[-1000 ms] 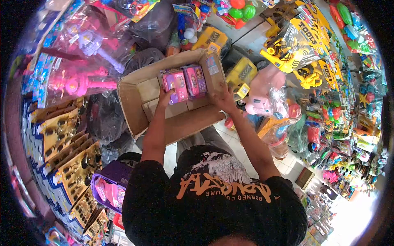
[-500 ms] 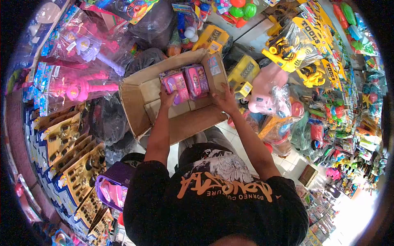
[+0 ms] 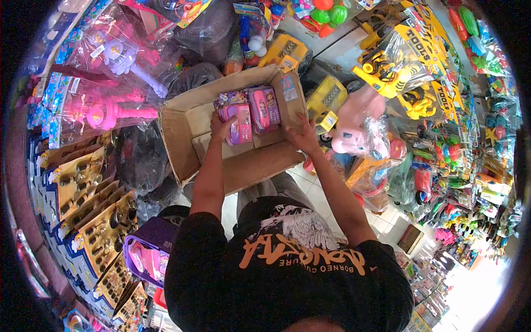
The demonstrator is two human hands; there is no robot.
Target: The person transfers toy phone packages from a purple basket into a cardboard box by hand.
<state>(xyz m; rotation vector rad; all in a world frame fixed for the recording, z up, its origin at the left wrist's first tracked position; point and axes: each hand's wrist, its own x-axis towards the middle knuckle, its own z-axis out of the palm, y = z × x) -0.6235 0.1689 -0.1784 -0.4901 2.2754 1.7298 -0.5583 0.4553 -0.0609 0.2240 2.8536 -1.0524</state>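
An open cardboard box (image 3: pixel 238 172) stands in front of me, with pink and purple packaged toys inside. My left hand (image 3: pixel 222 128) is in the box, its fingers round the left edge of a pink toy pack (image 3: pixel 241 128). Beside that pack lies another pink toy pack (image 3: pixel 264 108), with a purple printed pack (image 3: pixel 229 98) partly visible behind. My right hand (image 3: pixel 301 134) rests at the box's right wall, fingers spread, holding no toy.
Bagged pink and purple toys (image 3: pixel 119 113) hang at the left above sunglasses displays (image 3: pixel 102 238). Yellow toy packs (image 3: pixel 326 98), a pink animal toy (image 3: pixel 359 130) and bagged tool toys (image 3: pixel 387 72) are at the right. A purple basket (image 3: pixel 133 254) is at lower left.
The pink pack under my left hand has shifted slightly, showing more of the purple printed pack behind it. My right hand stays at the box's right wall.
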